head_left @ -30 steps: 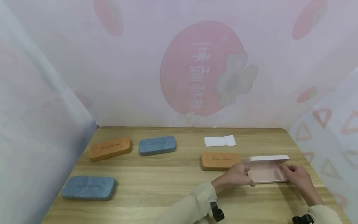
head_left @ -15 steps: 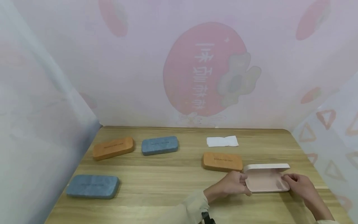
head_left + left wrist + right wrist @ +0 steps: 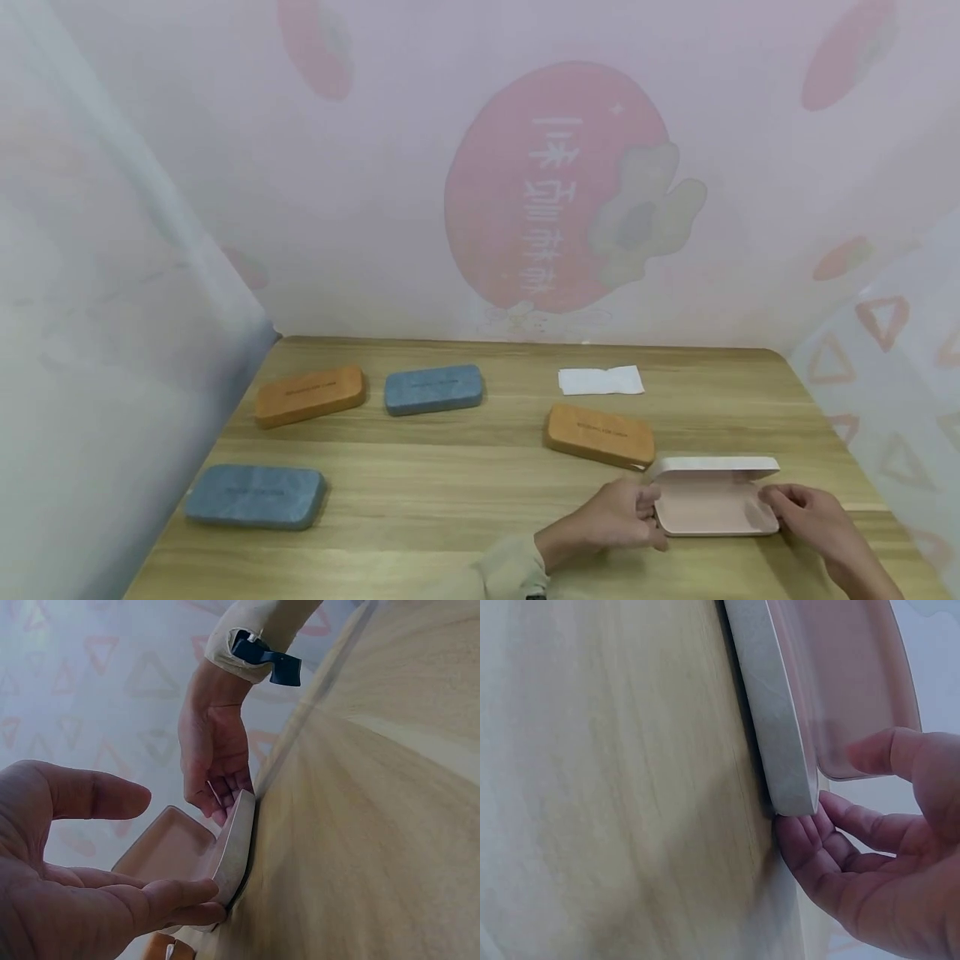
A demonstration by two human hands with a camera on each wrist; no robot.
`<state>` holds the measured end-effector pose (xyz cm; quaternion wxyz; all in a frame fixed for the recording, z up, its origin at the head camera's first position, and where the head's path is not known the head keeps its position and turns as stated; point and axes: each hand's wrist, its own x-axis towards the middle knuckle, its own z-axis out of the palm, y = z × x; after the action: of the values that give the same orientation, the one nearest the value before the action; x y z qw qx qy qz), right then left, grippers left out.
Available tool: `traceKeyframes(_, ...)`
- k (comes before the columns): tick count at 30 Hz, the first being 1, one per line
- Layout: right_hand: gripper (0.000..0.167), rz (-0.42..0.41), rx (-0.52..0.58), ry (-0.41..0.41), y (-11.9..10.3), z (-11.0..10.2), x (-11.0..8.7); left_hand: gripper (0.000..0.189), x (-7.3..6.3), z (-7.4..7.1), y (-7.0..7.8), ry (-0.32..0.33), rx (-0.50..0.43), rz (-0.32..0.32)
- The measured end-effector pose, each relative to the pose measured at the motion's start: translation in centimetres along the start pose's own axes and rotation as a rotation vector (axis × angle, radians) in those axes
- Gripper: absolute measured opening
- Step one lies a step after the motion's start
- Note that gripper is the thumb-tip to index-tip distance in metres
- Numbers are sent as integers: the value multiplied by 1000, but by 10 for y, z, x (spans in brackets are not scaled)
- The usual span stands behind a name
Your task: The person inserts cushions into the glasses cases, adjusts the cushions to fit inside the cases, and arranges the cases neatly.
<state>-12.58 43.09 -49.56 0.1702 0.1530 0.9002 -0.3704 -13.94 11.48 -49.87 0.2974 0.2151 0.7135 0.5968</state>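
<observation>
An open pale pink case [image 3: 712, 507] lies on the wooden table [image 3: 465, 500] near the front right, its lid [image 3: 716, 467] raised at the back. My left hand [image 3: 649, 510] holds its left end, fingers along the base and thumb above. My right hand [image 3: 777, 500] grips the right end. In the left wrist view the case [image 3: 225, 855] sits between my left hand [image 3: 120, 900] and my right hand [image 3: 217, 772]. In the right wrist view my right hand's fingertips [image 3: 810, 825] touch the corner of the case [image 3: 787, 742], with the thumb over the pink inside.
A shut orange case [image 3: 600, 435] lies just behind and to the left of the pink one, with a white cloth [image 3: 600, 381] further back. Another orange case [image 3: 310, 396] and two blue cases [image 3: 433, 388] [image 3: 255, 496] lie on the left. Printed curtains close off three sides.
Both hands have drawn the pink case toward the front edge of the table, away from the orange case. Its lid stands lower than before.
</observation>
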Motion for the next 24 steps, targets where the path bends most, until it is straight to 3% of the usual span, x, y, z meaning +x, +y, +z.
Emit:
traceKeyframes(3,51,-8,25,6,0,4,-3,71,-5,-3,-1,7,40,-35)
traceKeyframes(11,47,4,98,-39,-4,13,-8,66,-19,-14,-2,18,42,-71)
traceKeyframes(24,38,-26,134,-74,-23,35,-15,63,-45,-38,-9,14,22,-55)
